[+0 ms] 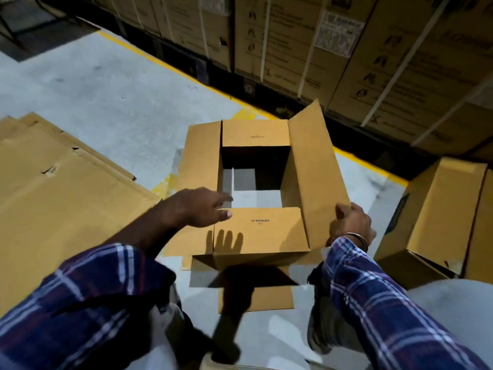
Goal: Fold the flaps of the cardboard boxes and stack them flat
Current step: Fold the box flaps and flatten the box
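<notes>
An open-ended brown cardboard box stands on the floor in front of me; the grey floor shows through its middle. Its near and far short flaps are folded inward. The left long flap lies spread outward. The right long flap stands tilted up. My right hand grips the near corner of that right flap. My left hand hovers with relaxed fingers over the box's near left corner, holding nothing. A bottom flap sticks out toward me on the floor.
Flattened cardboard sheets lie stacked on the floor at left. Another brown box lies on its side at right. Strapped printed cartons form a wall behind a yellow floor line. Open grey floor lies at far left.
</notes>
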A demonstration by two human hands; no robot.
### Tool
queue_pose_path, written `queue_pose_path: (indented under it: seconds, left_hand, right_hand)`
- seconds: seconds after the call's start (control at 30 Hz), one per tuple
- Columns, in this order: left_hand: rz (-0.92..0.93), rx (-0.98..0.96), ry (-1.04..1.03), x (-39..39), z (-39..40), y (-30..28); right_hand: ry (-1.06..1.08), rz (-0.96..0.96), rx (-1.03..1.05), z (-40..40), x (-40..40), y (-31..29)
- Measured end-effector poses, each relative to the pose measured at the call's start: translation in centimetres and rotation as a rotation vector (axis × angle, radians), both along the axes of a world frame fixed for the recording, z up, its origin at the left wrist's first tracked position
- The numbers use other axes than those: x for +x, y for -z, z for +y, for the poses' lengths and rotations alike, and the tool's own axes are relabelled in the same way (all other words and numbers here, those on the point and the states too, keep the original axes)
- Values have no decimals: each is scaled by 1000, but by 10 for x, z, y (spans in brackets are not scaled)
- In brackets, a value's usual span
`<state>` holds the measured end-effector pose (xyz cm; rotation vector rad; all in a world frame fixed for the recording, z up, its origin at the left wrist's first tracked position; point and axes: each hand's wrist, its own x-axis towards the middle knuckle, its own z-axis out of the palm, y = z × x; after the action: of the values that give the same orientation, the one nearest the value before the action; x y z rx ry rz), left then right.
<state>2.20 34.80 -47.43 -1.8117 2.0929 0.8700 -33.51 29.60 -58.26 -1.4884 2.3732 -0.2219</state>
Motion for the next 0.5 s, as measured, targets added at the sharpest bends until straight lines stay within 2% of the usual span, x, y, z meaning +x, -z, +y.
queue_pose_path:
  seconds: [0.1, 0.17, 0.3, 0.37, 0.5]
  left_hand:
    - [-51, 52, 27, 1, 0, 11]
    - [-9, 31, 0, -2, -8, 15]
    - [4, 17, 23, -12, -23, 14]
    - [3, 24, 55, -19, -28, 10]
    - [-137, -39, 160, -22, -36, 10]
  right_hand:
    - [-27, 163, 242, 0, 3, 35]
    - [-10, 59, 324, 2, 20, 55]
    - [95, -316, 340, -4, 52, 79]
    - [143, -337, 325, -8, 61, 89]
    - [184, -267, 255, -11, 73, 102]
